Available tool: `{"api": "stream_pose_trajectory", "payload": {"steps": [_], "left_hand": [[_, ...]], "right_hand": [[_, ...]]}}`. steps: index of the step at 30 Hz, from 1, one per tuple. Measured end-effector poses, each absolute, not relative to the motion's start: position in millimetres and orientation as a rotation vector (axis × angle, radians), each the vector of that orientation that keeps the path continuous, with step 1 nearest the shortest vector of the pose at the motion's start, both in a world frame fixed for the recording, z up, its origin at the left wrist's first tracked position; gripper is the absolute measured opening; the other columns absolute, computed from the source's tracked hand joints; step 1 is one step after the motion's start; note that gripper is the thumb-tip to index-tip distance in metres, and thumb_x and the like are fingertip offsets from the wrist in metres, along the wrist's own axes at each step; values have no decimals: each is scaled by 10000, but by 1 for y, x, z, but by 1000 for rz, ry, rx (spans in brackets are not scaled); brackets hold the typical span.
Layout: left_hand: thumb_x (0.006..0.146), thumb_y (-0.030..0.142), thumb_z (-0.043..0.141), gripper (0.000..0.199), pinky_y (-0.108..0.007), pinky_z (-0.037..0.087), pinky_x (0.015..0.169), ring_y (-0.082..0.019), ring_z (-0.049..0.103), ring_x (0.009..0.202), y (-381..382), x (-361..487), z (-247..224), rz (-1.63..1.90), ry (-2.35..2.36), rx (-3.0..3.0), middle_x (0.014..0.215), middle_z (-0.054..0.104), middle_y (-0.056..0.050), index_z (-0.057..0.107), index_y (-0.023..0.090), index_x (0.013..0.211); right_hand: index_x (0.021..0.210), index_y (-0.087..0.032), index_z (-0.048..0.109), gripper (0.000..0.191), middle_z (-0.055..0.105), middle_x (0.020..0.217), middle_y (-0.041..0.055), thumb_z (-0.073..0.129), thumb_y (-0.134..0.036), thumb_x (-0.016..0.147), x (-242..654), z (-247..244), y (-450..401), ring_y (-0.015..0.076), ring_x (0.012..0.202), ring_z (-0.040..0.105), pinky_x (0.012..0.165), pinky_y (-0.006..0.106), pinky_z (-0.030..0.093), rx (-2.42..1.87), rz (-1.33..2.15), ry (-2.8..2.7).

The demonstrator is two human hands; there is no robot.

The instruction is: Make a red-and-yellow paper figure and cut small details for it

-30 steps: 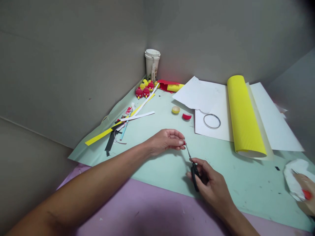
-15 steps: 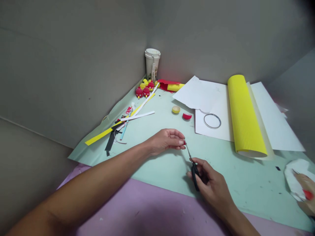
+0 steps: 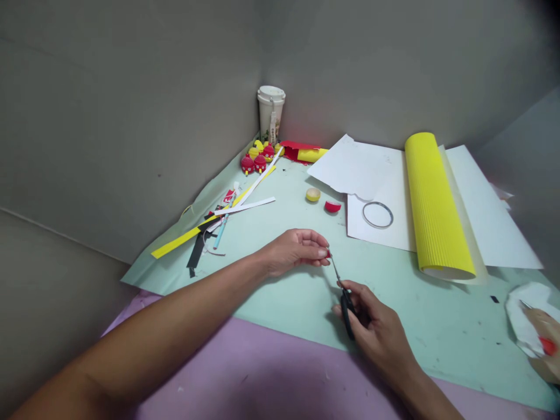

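Observation:
My left hand (image 3: 301, 252) pinches a small red piece (image 3: 328, 254) between thumb and fingers, above the pale green sheet (image 3: 271, 291). In my right hand (image 3: 376, 318) are black-handled scissors (image 3: 347, 315), their thin blades pointing up and left to the red piece. The blade tips touch or nearly touch it; whether they are parted is too small to tell. Just beyond the hands lie a yellow half-round piece (image 3: 312, 195) and a red half-round piece (image 3: 332, 207).
Yellow corrugated roll (image 3: 437, 204), white sheets (image 3: 385, 169) and a grey ring (image 3: 377, 215) lie right. Paper strips (image 3: 175, 242) lie left. Red and yellow ornaments (image 3: 247, 164) stand by a lidded cup (image 3: 271, 114). Another person's hand (image 3: 542, 324) shows at the right edge.

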State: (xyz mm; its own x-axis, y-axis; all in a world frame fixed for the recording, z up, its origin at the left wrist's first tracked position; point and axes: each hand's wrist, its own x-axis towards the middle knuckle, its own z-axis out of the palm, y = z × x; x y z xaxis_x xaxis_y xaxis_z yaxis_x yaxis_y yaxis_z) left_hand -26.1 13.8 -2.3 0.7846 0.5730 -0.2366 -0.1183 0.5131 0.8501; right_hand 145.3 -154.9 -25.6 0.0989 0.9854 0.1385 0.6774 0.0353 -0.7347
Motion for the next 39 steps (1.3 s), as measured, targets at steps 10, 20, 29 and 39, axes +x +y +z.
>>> {"api": "stream_pose_trajectory", "payload": {"steps": [10,20,29,39], "left_hand": [[653,214,868,344,-264,509,726,-147,706,751,14,-26,-2,437,547,942,796,697,-52,648,110,895],[629,217,879,369,-269,515,732,-151,706,743,13,-27,1,442,566,930,811,698,-54,654,108,900],[613,192,882,365,-272,520,745,-148,702,745,13,-26,1,443,567,917,817,703,-52,664,112,894],[647,168,859,333,-252,501,704,-149,703,744,13,-26,0,425,536,939,814,697,-56,655,108,903]], "right_hand": [[1164,-188,604,330,624,695,-30,584,-340,873,142,-23,-155,120,583,589,589,197,500,-1744,587,-1615],[1161,-193,602,348,604,699,-34,607,-371,862,142,-22,-155,114,589,578,587,190,494,-1771,654,-1508],[1126,-191,619,338,598,684,-25,624,-356,831,139,-17,-153,126,594,582,584,205,509,-1758,650,-1500],[1137,-185,618,349,628,670,-30,616,-350,830,140,-15,-152,128,578,604,574,204,513,-1750,624,-1576]]}}
